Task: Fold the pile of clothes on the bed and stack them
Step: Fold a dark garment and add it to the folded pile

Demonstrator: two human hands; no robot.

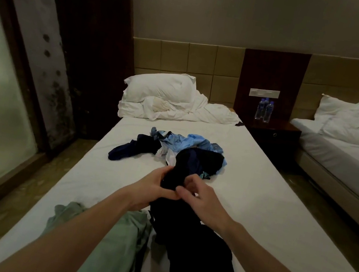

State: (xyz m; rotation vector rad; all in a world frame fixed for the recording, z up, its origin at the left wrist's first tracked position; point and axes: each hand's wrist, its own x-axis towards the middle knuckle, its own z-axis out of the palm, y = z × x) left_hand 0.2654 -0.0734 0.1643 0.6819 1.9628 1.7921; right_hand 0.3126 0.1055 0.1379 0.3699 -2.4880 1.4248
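Green garment [116,244] (lower part) cut off by bottom edge.

Head cam, looks fwd/down along bed [258,197], close.

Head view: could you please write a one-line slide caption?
Both bare hands, left hand and right hand, grip a black garment over the white-sheeted bed.
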